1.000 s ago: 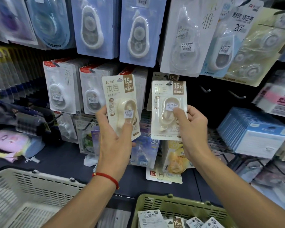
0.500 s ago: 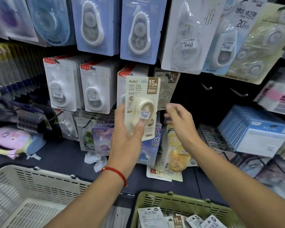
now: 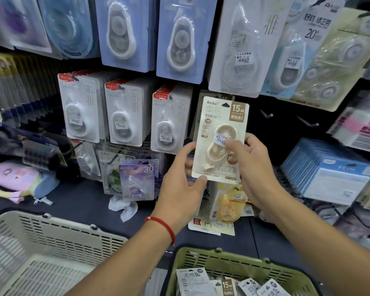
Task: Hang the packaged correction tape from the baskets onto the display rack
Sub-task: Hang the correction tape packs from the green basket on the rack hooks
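Note:
A beige carded correction tape package point(image 3: 217, 116) marked 15M is upright in front of the display rack, its hang hole near the top. My left hand point(image 3: 179, 189) pinches its lower left corner, thumb on the front. Gripping its right edge is my right hand point(image 3: 254, 174), with the thumb on the blister. Another beige package point(image 3: 198, 118) hangs just behind it, mostly hidden. Several more such packages point(image 3: 192, 280) lie in the green basket point(image 3: 222, 255) at the bottom.
A white basket point(image 3: 51, 238) stands at the lower left. White-carded tapes point(image 3: 124, 116) hang in rows to the left, blue-carded ones point(image 3: 179, 39) above. Two bare hooks point(image 3: 267, 114) stick out to the right. A blue stack point(image 3: 329, 174) sits at right.
One second ago each hand held a package. The right hand's package went onto the rack, and the left hand's package moved right; now both hands hold it.

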`<action>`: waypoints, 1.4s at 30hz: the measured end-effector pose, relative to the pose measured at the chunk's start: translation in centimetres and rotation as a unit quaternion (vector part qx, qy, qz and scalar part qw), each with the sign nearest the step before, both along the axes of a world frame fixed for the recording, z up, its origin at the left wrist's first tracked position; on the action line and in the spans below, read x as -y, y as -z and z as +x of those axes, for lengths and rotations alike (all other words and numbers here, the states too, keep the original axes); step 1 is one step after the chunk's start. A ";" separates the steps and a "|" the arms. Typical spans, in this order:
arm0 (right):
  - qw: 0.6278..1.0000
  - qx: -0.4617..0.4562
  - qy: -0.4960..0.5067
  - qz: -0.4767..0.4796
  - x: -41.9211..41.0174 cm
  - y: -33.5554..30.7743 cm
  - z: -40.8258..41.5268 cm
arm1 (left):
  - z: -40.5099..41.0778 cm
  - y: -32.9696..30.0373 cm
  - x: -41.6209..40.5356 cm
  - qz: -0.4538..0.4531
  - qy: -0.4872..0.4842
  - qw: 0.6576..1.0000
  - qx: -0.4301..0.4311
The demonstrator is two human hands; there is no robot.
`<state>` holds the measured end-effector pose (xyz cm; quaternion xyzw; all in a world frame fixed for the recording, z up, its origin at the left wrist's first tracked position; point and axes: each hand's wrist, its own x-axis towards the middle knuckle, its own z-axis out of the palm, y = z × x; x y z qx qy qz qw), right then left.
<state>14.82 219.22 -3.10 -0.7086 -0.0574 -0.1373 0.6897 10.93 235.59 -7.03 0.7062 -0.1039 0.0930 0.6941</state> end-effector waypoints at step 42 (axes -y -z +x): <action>0.725 -0.270 -0.204 -0.600 10.8 20.5 -15.3 | -5.9 15.3 0.4 0.636 0.275 0.721 -0.013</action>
